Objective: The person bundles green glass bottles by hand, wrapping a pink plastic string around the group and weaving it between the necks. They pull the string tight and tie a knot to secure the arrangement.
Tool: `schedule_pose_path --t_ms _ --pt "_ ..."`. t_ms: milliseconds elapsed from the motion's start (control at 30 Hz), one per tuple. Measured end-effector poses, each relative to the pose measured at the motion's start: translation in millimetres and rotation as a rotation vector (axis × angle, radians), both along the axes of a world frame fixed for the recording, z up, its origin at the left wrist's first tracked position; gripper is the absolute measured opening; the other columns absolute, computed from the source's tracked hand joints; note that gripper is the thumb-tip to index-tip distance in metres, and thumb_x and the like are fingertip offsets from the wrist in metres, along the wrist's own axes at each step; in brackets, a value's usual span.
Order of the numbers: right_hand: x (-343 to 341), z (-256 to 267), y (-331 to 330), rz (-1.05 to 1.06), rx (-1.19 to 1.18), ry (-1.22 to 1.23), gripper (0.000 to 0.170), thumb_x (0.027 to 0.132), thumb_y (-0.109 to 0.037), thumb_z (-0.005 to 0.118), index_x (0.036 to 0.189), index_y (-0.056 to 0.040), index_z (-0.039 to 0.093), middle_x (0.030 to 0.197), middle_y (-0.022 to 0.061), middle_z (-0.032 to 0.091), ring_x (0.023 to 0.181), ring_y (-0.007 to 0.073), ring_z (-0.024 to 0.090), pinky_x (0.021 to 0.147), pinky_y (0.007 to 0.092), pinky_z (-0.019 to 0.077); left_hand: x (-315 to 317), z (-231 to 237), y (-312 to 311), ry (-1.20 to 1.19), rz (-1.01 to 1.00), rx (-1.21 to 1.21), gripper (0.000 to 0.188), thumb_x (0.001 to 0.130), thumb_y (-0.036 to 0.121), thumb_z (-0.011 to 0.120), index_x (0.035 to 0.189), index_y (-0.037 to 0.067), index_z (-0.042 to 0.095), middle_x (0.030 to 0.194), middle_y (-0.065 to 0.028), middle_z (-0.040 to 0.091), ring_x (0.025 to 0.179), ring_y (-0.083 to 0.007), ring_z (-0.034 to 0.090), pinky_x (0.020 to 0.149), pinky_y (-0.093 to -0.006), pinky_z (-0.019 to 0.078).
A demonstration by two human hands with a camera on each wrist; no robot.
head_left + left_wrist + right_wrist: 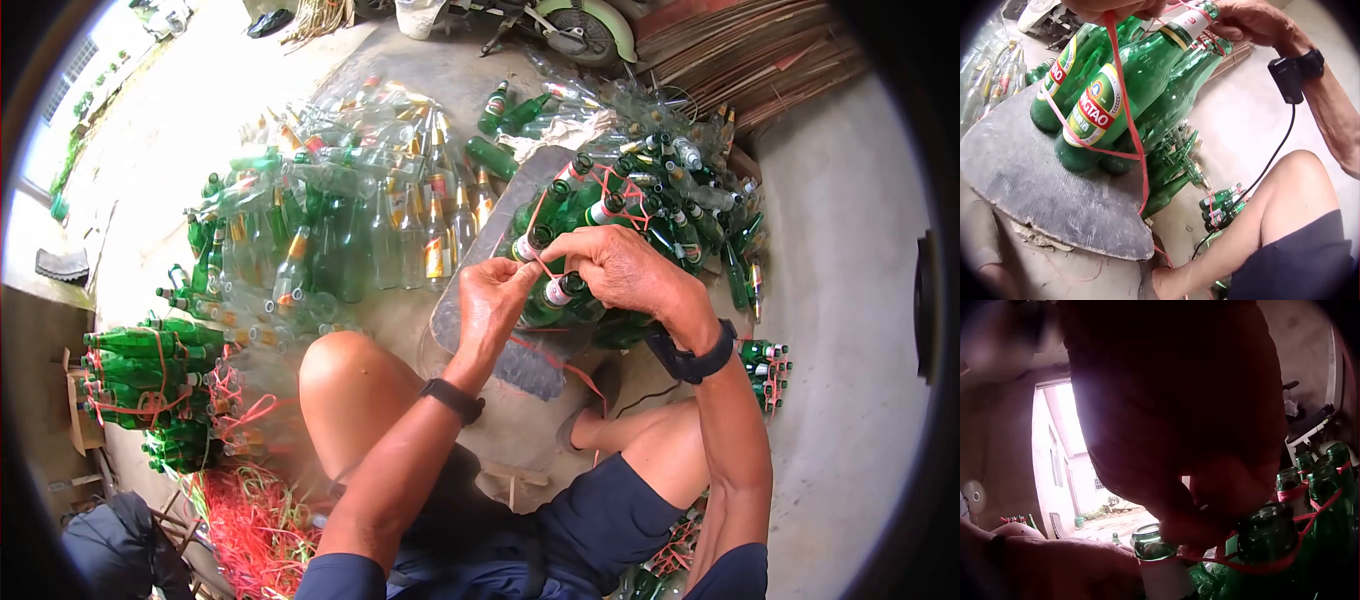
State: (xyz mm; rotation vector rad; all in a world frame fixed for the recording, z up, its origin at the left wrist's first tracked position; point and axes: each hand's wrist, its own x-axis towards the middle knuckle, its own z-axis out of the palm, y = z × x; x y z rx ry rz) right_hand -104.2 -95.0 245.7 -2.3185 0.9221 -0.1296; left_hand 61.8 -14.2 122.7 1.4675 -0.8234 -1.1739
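Observation:
Several green bottles [1095,112] stand upright together on a dark flat board [520,365]. Pink strap [1124,94] runs round their necks and low round their bodies, and a length hangs down past the board's edge. My left hand [493,305] pinches the strap beside the neck of a near bottle [532,243]. My right hand [625,265] has its fingers curled at the same strap, just above another bottle neck [568,287]. In the right wrist view the right hand [1179,425] is dark and hides part of the strap [1260,567] by the bottle necks.
Loose bottles [350,230] spread beyond the board on the left, and more green ones [690,215] lie on the right. Tied bundles of bottles [150,375] are at the far left, above a heap of red strips [255,530]. A motorbike wheel [580,35] is at the back.

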Motion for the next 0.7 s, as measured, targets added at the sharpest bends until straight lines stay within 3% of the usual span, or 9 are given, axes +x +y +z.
schedule_pose_path --t_ms 33,133,400,433,467,533,600,633,700 --pt "4 6 0 -0.083 0.281 0.06 0.043 0.087 0.012 0.045 0.117 -0.0034 0.073 0.091 0.0093 0.069 0.062 0.0199 0.066 0.056 0.0338 0.0527 -1 1 0 -0.026 0.022 -0.001 0.028 0.095 0.023 0.081 0.085 -0.003 0.075 0.071 0.0038 0.062 0.063 -0.004 0.051 0.052 -0.0252 0.0385" --pt "1 -6 -12 -0.022 0.434 -0.016 0.05 0.082 0.006 0.044 0.121 -0.006 0.073 0.104 0.0128 0.072 0.055 0.0165 0.063 0.054 0.0311 0.0525 -5 -4 -1 -0.069 0.06 -0.015 0.031 0.093 0.025 0.082 0.082 -0.003 0.074 0.067 0.0042 0.06 0.061 -0.0042 0.049 0.05 -0.0263 0.0373" --pt "3 3 -20 -0.029 0.559 0.145 0.051 0.089 0.011 0.044 0.128 -0.0082 0.071 0.108 0.0086 0.062 0.054 0.0139 0.062 0.044 0.027 0.0481 -10 -4 -3 -0.152 0.099 0.01 0.035 0.091 0.027 0.082 0.082 -0.005 0.075 0.064 0.0017 0.061 0.06 -0.0054 0.051 0.05 -0.0282 0.0399" --pt "5 4 -21 -0.028 0.562 0.148 0.051 0.089 0.011 0.044 0.128 -0.0082 0.071 0.108 0.0086 0.062 0.054 0.0139 0.062 0.044 0.027 0.0481 -10 -5 -3 -0.168 0.096 0.03 0.036 0.089 0.031 0.081 0.083 -0.004 0.076 0.065 -0.0054 0.065 0.06 -0.0119 0.059 0.054 -0.0337 0.0455" --pt "7 6 -21 0.002 0.501 0.2 0.052 0.087 0.012 0.044 0.127 -0.008 0.071 0.109 0.0093 0.062 0.053 0.0143 0.062 0.044 0.028 0.0484 -10 -5 -2 -0.184 0.092 0.052 0.037 0.087 0.035 0.081 0.084 -0.002 0.078 0.065 -0.0125 0.07 0.061 -0.0185 0.066 0.059 -0.0393 0.0512" --pt "11 14 -18 0.029 0.442 0.253 0.053 0.085 0.012 0.044 0.127 -0.0079 0.071 0.109 0.01 0.062 0.053 0.0148 0.062 0.043 0.0289 0.0486 -10 -5 -3 -0.174 0.088 0.052 0.037 0.087 0.035 0.08 0.085 -0.002 0.078 0.066 -0.013 0.07 0.061 -0.0189 0.067 0.059 -0.0393 0.0514" --pt "16 23 -15 0.005 0.385 0.343 0.049 0.081 0.01 0.047 0.119 -0.0075 0.071 0.112 0.0164 0.068 0.067 0.0271 0.07 0.058 0.0398 0.0551 -10 -3 -3 -0.163 0.085 0.05 0.037 0.088 0.035 0.08 0.085 -0.002 0.078 0.066 -0.0135 0.07 0.061 -0.0194 0.067 0.06 -0.0392 0.0516" --pt "12 17 -17 0.006 0.388 0.346 0.049 0.081 0.01 0.047 0.119 -0.0075 0.071 0.112 0.0164 0.068 0.067 0.0271 0.07 0.058 0.0398 0.0551 -9 0 -2 -0.172 0.079 0.05 0.037 0.088 0.034 0.08 0.085 -0.003 0.078 0.066 -0.0134 0.07 0.061 -0.0192 0.067 0.06 -0.0391 0.0516" --pt "3 1 -21 0.324 -0.164 0.271 0.038 0.083 0.008 0.052 0.113 -0.0057 0.071 0.107 0.0186 0.072 0.085 0.0365 0.072 0.073 0.0466 0.0564 -9 0 -2 -0.179 0.074 0.052 0.036 0.088 0.033 0.079 0.085 -0.003 0.077 0.066 -0.0132 0.07 0.061 -0.0189 0.067 0.06 -0.0389 0.0517"
